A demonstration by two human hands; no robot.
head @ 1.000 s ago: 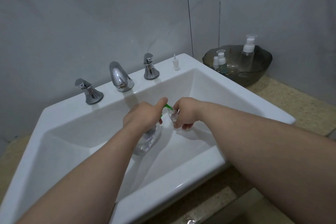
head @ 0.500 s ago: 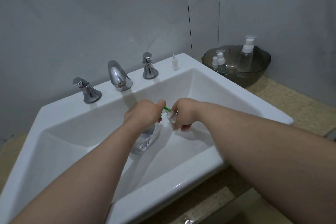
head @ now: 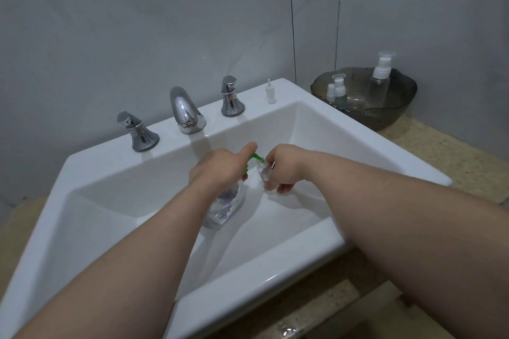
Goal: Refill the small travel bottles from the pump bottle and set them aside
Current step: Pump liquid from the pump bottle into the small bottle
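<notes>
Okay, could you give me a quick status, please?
Left hand grips pump bottle over sink. Right hand holds travel bottle at green nozzle. Nothing in the way.

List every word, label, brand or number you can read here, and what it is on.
No text is readable.
On the pump bottle in the left hand: bluish print on the clear side, too blurred to read.
On the small travel bottle in the right hand and the bottles in the grey bowl: no print shows.

Home bathroom: white sink (head: 311, 261), chrome faucet (head: 185, 110), grey tiles (head: 137, 22).
</notes>
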